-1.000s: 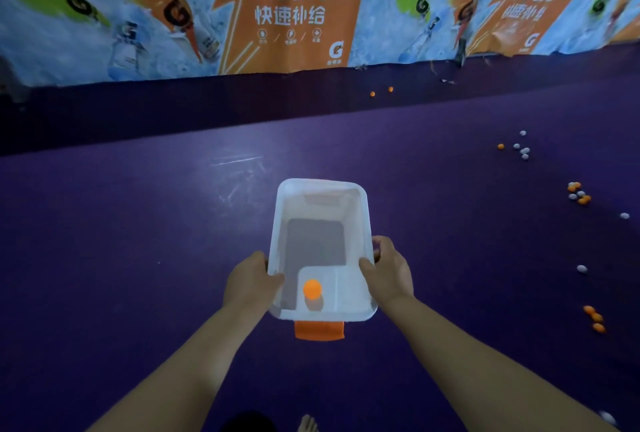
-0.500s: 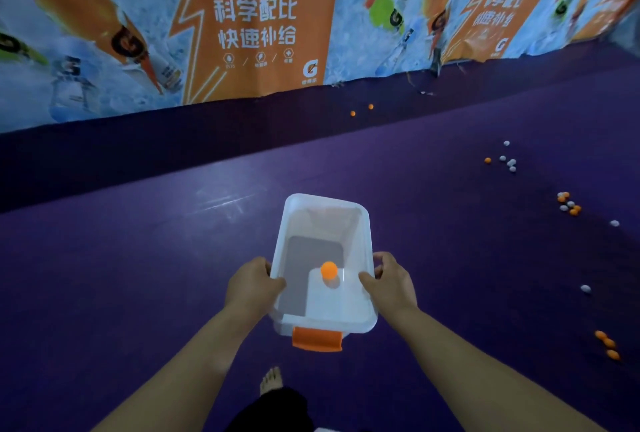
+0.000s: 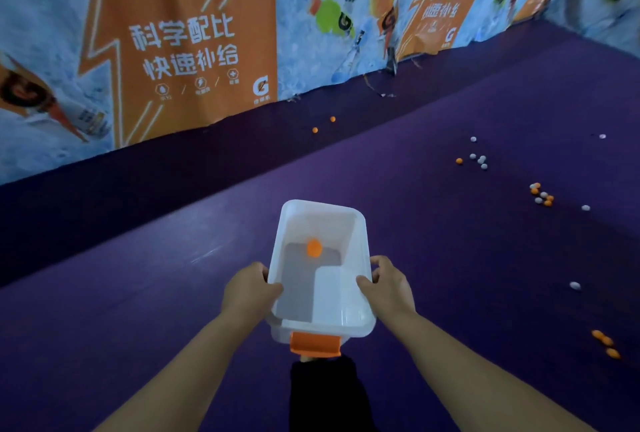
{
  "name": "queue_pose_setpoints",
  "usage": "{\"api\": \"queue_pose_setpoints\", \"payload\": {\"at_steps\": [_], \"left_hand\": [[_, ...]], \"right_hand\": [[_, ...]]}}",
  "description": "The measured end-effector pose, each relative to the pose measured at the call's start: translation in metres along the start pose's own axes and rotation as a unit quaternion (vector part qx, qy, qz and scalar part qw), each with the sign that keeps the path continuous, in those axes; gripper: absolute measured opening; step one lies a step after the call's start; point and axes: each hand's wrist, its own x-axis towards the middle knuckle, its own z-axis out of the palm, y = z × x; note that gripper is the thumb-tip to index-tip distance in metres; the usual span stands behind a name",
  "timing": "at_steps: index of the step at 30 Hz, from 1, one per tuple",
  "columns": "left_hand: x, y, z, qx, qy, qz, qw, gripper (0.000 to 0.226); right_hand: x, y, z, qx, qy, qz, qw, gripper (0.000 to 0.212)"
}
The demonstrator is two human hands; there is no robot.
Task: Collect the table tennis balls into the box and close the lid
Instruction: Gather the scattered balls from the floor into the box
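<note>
Head view: box held in both hands, one ball inside

Clear box is gripped at its long rims by the left hand at 9 o'clock and the right hand at 3 o'clock. One orange ball lies near its 12 o'clock end. Loose balls are scattered over the purple floor at 1–4 o'clock.

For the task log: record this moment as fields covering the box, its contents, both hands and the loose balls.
Box: clear plastic box, open-topped, orange latch at its near end
Contents: one orange ball
Left hand: grips the left rim
Right hand: grips the right rim
Lid: not in view
Loose balls: orange and white, scattered on the purple floor, mostly to the right
</note>
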Motion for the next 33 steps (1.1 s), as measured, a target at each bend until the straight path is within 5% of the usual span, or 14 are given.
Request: {"api": "queue_pose_setpoints", "payload": {"at_steps": [21, 33], "left_hand": [[0.37, 0.198, -0.068, -0.041, 0.024, -0.004, 0.999, 0.01], [0.61, 0.328, -0.116, 0.024, -0.019, 0.037, 0.999, 0.014]], "right_hand": [[0.407, -0.138, -0.069, -0.017, -0.015, -0.025, 0.999, 0.043], [0.629, -0.216, -0.098, 0.04, -0.007, 0.079, 0.996, 0.03]]}}
